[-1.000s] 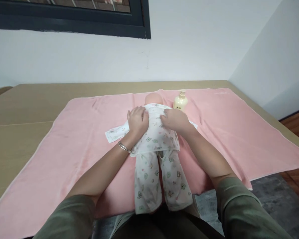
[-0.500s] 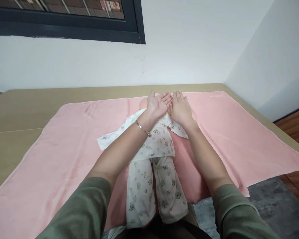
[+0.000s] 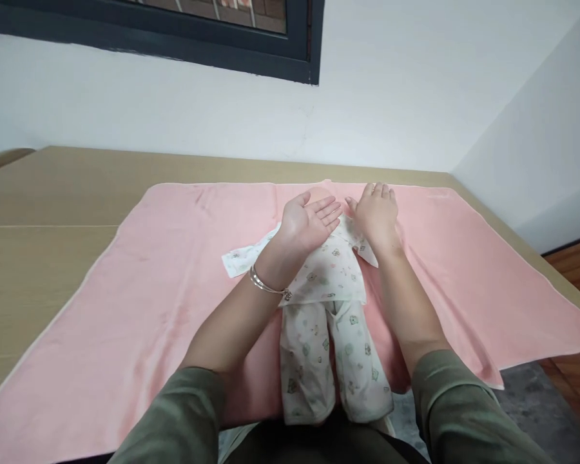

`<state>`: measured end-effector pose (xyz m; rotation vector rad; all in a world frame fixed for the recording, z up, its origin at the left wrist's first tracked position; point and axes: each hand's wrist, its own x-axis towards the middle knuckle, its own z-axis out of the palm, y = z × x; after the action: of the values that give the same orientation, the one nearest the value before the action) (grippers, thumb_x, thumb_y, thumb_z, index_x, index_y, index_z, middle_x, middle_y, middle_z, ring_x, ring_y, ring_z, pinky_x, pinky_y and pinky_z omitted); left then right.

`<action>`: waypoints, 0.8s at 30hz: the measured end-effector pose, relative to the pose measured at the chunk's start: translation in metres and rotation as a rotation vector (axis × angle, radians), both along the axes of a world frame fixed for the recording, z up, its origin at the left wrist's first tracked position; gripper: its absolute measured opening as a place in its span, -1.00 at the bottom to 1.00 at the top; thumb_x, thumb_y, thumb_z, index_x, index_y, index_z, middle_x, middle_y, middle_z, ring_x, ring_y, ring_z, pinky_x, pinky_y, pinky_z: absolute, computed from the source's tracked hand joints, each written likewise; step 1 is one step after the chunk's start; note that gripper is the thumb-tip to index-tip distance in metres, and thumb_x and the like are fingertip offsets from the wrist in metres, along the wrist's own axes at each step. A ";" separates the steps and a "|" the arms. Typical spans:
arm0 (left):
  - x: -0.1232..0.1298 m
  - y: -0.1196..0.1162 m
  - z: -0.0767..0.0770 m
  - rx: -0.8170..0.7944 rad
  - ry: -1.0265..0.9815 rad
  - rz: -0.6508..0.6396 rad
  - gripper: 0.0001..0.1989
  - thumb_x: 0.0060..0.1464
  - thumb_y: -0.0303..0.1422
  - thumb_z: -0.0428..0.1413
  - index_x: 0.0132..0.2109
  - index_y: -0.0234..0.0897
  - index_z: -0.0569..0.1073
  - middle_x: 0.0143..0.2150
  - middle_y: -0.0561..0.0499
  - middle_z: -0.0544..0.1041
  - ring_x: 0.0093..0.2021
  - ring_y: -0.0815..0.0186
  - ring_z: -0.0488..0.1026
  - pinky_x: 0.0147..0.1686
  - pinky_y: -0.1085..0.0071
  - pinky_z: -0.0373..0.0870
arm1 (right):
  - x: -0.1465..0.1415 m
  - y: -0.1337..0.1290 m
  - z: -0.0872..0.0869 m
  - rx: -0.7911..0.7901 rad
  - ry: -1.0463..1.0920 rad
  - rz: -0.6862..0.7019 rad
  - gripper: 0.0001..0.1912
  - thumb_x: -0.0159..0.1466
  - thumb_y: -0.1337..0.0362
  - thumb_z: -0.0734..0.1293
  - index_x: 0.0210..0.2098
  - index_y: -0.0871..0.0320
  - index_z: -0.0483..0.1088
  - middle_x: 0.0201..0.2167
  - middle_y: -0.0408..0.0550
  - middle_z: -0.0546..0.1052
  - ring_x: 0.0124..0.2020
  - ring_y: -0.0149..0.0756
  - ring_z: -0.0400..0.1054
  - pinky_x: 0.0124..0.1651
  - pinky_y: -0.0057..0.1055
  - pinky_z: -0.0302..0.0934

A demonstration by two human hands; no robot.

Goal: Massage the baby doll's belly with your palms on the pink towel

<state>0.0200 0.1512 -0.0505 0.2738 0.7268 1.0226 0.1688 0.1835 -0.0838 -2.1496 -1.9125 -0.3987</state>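
A white baby shirt [image 3: 328, 270] with small printed figures lies spread out, its left sleeve reaching out over the blanket. Matching baby pants [image 3: 309, 361] lie just below its hem, legs toward me. My left hand [image 3: 310, 222], palm up with fingers stretched, hovers over the shirt's upper part and holds nothing. To its right, my right hand [image 3: 377, 212] is palm down, fingers extended and thumb apart, near the shirt's right shoulder. Whether it touches the cloth I cannot tell. A round pinkish shape [image 3: 319, 192] shows partly behind my left hand at the neck end.
A pink blanket [image 3: 174, 277] with pale edging covers much of the wooden table [image 3: 67, 193] and hangs over its near edge. Behind the table rises a white wall [image 3: 391, 96] with a dark window frame [image 3: 299, 61]. Wood panelling [image 3: 575, 270] stands at the right.
My hands have moved apart, the right one shifting to the right, away from the left fingertips. The camera view has swung left, so the clothes appear farther right.
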 end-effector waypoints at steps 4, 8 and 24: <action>-0.020 -0.019 0.011 0.108 0.020 -0.004 -0.47 0.32 -0.20 -0.23 0.29 -0.34 0.27 0.31 -0.20 0.34 0.34 0.19 0.27 0.36 0.25 0.12 | 0.003 -0.004 -0.004 -0.009 -0.030 0.023 -0.24 0.42 0.01 0.10 0.31 0.60 0.05 0.31 0.52 0.15 0.38 0.19 0.01 0.39 0.03 -0.12; -0.023 -0.027 0.014 0.232 0.046 0.013 -0.48 0.30 -0.18 -0.23 0.24 -0.30 0.32 0.25 -0.19 0.41 0.33 0.11 0.28 0.33 0.13 0.19 | 0.014 -0.004 -0.006 -0.047 -0.042 0.089 -0.21 0.41 -0.02 0.07 0.34 0.58 0.00 0.33 0.54 0.09 0.40 0.20 -0.04 0.39 0.08 -0.15; 0.004 -0.031 -0.002 0.192 0.146 -0.040 -0.51 0.26 -0.18 -0.19 0.15 -0.31 0.39 0.19 -0.20 0.47 0.35 0.08 0.26 0.36 0.08 0.16 | 0.006 -0.033 0.019 -0.073 0.290 0.295 -0.34 0.44 -0.08 -0.01 0.37 0.17 0.08 0.47 0.16 -0.20 0.47 0.14 -0.41 0.39 0.25 -0.26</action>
<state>0.0236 0.1200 -0.0523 0.5315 0.7519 1.0431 0.1750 0.1505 -0.0646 -1.8054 -2.0513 0.0377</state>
